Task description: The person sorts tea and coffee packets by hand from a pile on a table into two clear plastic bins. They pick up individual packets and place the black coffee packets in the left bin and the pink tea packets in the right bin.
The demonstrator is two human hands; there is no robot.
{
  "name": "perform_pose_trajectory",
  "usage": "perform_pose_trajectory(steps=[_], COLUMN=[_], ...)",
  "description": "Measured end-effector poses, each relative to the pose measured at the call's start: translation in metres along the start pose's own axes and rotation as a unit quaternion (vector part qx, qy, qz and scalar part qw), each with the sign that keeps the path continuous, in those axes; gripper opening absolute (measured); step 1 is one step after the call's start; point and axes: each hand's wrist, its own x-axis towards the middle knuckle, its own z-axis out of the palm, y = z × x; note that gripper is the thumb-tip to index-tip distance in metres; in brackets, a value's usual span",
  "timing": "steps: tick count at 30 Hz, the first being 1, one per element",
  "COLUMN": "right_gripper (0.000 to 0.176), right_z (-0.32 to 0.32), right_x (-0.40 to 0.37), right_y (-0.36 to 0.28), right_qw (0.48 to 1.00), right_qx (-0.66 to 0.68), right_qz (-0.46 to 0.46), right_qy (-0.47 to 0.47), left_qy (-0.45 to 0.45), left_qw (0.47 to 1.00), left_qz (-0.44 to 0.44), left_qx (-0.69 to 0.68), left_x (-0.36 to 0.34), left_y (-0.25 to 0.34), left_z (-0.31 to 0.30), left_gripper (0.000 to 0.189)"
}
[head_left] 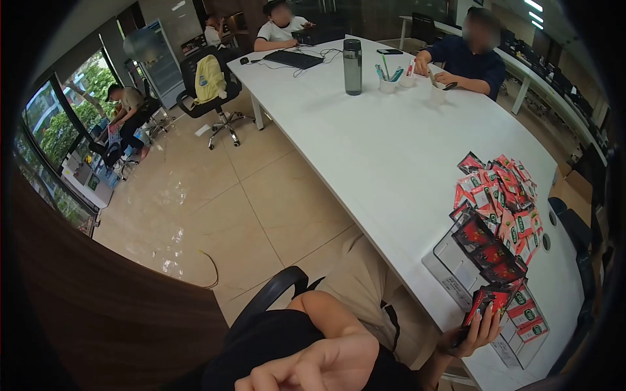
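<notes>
My right hand, at the table's near right edge, is closed around a small bunch of black-and-red sachets. Just beyond it, a clear plastic tray carries black-and-red sachets in a row. A second clear tray beside the hand contains red sachets with green-and-white labels. Close to the camera at the bottom, my left hand is raised away from the table, its fingers loosely bent and apart, with nothing seen in it. The frame's lower edge cuts off some fingertips.
A heap of red sachets lies beyond the trays on the white table. Farther off stand a dark bottle, cups of pens and a keyboard. Several people sit around; an office chair is at left.
</notes>
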Motion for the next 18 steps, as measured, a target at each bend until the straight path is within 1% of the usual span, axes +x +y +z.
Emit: perform_pose_trajectory(steps=[2, 5, 6, 8, 9, 10, 11, 12, 13, 14, 15, 16, 17, 18], right_gripper=[0.024, 0.025, 0.026, 0.026, 0.026, 0.025, 0.03, 0.031, 0.031, 0.029, 0.028, 0.026, 0.025, 0.025], right_z=[0.001, 0.001, 0.002, 0.002, 0.004, 0.005, 0.003, 0.007, 0.008, 0.011, 0.013, 0.015, 0.014, 0.012], right_x=[0.0, -0.003, -0.003, -0.004, -0.006, -0.001, 0.005, 0.003, 0.006, -0.001, -0.005, -0.005, -0.013, -0.017], right_y=[0.002, 0.003, 0.003, 0.004, 0.008, 0.007, 0.008, 0.01, 0.009, 0.02, 0.03, 0.042, 0.048, 0.05], right_qw=[1.0, 1.0, 1.0, 0.999, 0.999, 0.998, 0.997, 0.995, 0.993, 0.992, 0.99, 0.984, 0.986, 0.986], right_qx=[0.002, 0.016, 0.018, 0.043, 0.048, 0.054, 0.069, 0.091, 0.113, 0.102, 0.09, 0.043, 0.022, 0.001], right_qz=[0.001, 0.009, 0.012, 0.02, 0.017, 0.014, -0.025, -0.029, -0.033, -0.068, -0.102, -0.166, -0.166, -0.167], right_qy=[-0.003, -0.007, -0.005, -0.002, 0.005, 0.011, 0.01, 0.017, 0.021, 0.026, 0.032, 0.038, 0.026, 0.013], left_qy=[-0.013, -0.016, -0.023, -0.004, -0.022, -0.054, -0.099, -0.121, -0.113, -0.071, -0.034, 0.006, 0.038, 0.042], left_qw=[1.0, 0.997, 0.992, 0.981, 0.966, 0.943, 0.898, 0.854, 0.815, 0.766, 0.727, 0.682, 0.652, 0.615], left_qz=[0.012, -0.075, -0.126, -0.189, -0.243, -0.307, -0.392, -0.454, -0.499, -0.541, -0.559, -0.575, -0.57, -0.58], left_qx=[-0.003, -0.015, -0.013, -0.047, -0.079, -0.117, -0.175, -0.223, -0.273, -0.339, -0.397, -0.451, -0.499, -0.532], left_x=[0.002, 0.01, 0.011, 0.001, -0.007, -0.005, -0.008, -0.013, -0.016, -0.02, -0.028, -0.035, -0.039, -0.044], left_y=[0.0, 0.004, 0.013, 0.018, 0.022, 0.011, -0.002, -0.01, -0.011, -0.012, -0.013, -0.014, -0.01, -0.006], left_z=[-0.006, -0.01, -0.014, -0.023, -0.033, -0.041, -0.044, -0.04, -0.03, -0.014, 0.001, 0.016, 0.03, 0.037], left_gripper=[0.015, 0.016, 0.016, 0.012, 0.014, 0.019, 0.024, 0.03, 0.036, 0.05, 0.06, 0.07, 0.075, 0.079])
